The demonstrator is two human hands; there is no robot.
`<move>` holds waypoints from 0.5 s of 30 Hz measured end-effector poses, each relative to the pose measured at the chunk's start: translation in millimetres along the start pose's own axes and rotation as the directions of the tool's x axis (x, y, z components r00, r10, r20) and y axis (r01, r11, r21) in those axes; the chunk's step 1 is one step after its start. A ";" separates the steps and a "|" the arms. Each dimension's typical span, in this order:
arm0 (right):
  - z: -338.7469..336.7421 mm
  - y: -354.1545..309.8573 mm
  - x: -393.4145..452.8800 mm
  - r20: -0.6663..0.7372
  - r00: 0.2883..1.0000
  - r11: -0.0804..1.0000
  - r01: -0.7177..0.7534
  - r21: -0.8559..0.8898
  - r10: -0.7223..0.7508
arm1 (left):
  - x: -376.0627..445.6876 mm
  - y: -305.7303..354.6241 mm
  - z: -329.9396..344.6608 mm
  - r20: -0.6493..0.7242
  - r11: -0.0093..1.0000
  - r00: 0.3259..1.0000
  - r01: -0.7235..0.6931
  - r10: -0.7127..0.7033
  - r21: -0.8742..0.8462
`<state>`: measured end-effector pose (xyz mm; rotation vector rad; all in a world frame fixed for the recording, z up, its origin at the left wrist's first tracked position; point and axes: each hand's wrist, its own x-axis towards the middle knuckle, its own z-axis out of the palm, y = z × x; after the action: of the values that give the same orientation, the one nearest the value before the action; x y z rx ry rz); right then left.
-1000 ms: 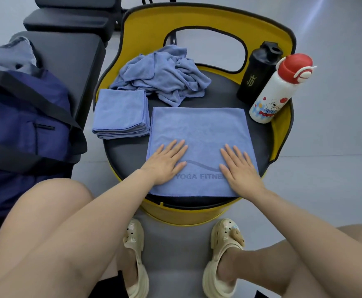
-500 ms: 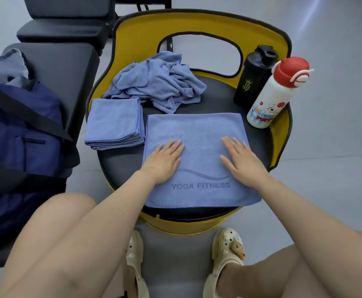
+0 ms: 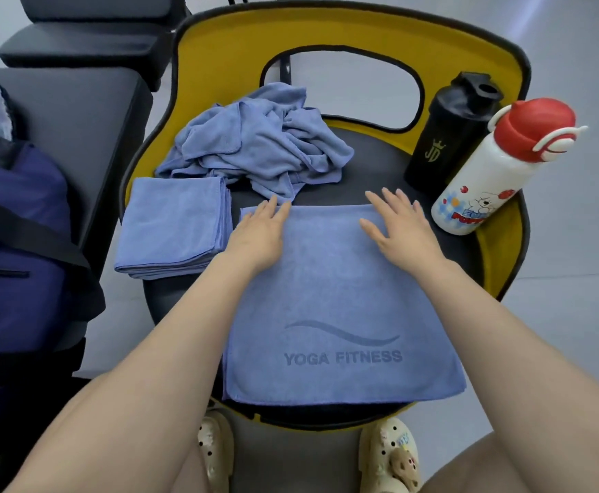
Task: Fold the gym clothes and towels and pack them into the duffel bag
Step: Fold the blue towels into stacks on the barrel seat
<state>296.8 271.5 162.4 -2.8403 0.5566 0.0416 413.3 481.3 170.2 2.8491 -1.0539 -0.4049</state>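
Both hands, our left hand (image 3: pixel 255 236) and right hand (image 3: pixel 399 227), press flat with straight fingers on the towel (image 3: pixel 330 300), at the seat's six o'clock. Pushing further toward twelve could drag it into the crumpled pile (image 3: pixel 255 144).

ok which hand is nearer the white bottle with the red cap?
Right. The right hand lies flat on the towel just beside the white bottle; the left hand is across the towel, by the folded stack.

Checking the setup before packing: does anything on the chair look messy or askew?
Only the crumpled blue cloth heaped at the seat's back, still unfolded. The folded towel stack and the flat Yoga Fitness towel look tidy; both bottles stand upright.
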 end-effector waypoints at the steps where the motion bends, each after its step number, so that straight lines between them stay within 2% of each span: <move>1: 1.1 1.7 3.6 0.012 1.000 1.000 -0.018 -0.024 0.018 | 4.2 -2.6 0.8 -0.017 1.000 1.000 0.008 -0.007 0.021; 5: 4.6 8.9 11.9 0.026 0.995 0.995 -0.100 -0.024 0.101 | 16.4 -12.0 8.0 -0.056 0.991 0.997 0.066 -0.060 0.116; 10: 1.4 16.5 17.5 -0.121 0.985 0.993 -0.118 0.021 0.120 | 16.4 -10.9 -1.8 -0.245 0.987 0.966 0.114 -0.084 0.111; 12: 0.1 18.7 19.8 -0.135 0.980 0.988 -0.140 0.068 0.148 | 17.5 -14.7 -4.7 -0.240 0.991 0.965 0.125 -0.109 0.051; 15: -2.4 17.4 19.9 -0.174 0.971 0.981 -0.144 0.130 0.166 | 19.9 -20.6 -7.0 -0.195 0.981 0.967 0.140 -0.164 -0.133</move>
<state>308.7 248.0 159.1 -2.6972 0.7929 -0.2204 442.6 483.9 169.3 2.8005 -0.7520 -0.1703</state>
